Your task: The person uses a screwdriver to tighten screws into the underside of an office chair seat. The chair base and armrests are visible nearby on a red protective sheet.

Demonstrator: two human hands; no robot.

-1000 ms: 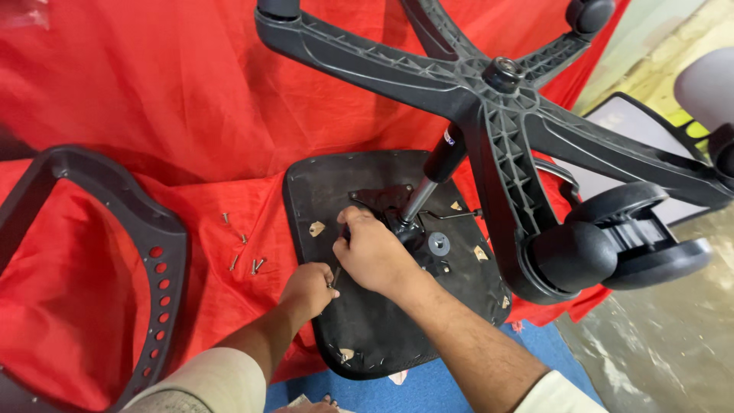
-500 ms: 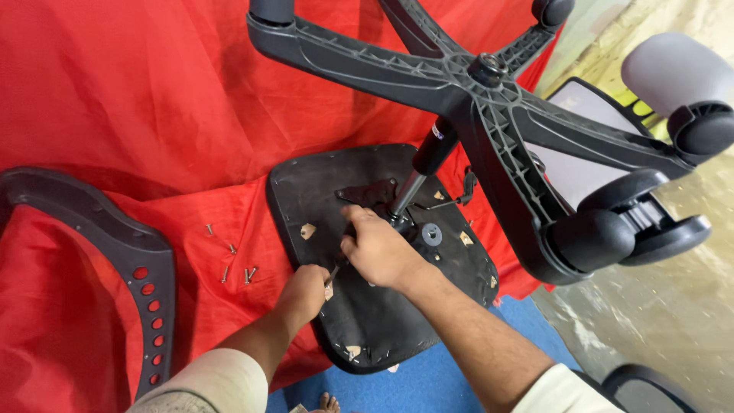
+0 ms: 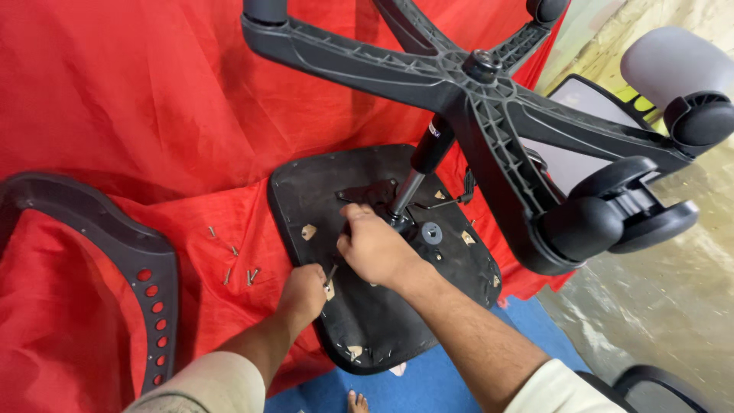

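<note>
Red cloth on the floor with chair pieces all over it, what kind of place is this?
Probably a floor workspace for putting office chairs together. An upside-down chair seat lies on the red cloth with its wheeled base sticking up, loose screws lie nearby, and the right hand and left hand work on the seat.

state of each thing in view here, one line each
seat pan: upside down on red cloth
wheel base: attached, legs up in the air
screws: loose on the cloth
curved black frame: detached, lying flat
left hand: closed at the seat's edge
right hand: closed on a thin tool
</note>
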